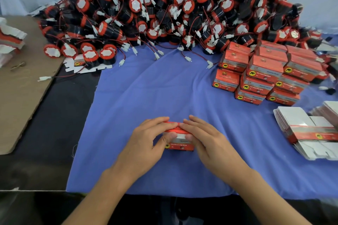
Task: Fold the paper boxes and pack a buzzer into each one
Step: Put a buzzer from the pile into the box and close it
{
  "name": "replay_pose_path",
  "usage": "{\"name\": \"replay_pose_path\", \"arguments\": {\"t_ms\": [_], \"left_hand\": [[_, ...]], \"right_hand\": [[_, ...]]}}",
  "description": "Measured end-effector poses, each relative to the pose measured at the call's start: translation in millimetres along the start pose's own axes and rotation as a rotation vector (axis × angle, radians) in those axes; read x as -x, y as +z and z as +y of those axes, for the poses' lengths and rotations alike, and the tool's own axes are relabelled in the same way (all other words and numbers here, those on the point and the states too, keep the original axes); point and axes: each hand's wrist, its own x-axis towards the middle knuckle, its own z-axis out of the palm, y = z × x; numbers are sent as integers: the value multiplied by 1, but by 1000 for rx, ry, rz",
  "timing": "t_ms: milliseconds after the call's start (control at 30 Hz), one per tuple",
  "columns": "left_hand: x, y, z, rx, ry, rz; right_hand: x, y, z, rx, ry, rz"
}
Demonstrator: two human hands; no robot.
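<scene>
A left hand (146,144), a right hand (212,144), one held box (180,145), perhaps twelve stacked boxes (263,71), uncountable buzzers (164,5).

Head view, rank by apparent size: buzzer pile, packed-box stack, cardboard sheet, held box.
1. buzzer pile
2-3. cardboard sheet and packed-box stack: look alike, and the sheet runs off frame, so unranked
4. held box: smallest, despite being nearest the camera

free: blue cloth (146,97) centre | blocked: buzzer heap (164,14) behind; packed boxes (265,73) right; flat blanks (301,129) near right
</scene>
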Motion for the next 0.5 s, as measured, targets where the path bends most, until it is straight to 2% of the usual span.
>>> {"name": "replay_pose_path", "arguments": {"t_ms": [333, 500], "left_hand": [[13, 3, -4, -34, 125, 85], [21, 12, -7, -90, 237, 215]], "right_hand": [[12, 3, -1, -48, -51, 1], [18, 13, -2, -35, -52, 55]]}}
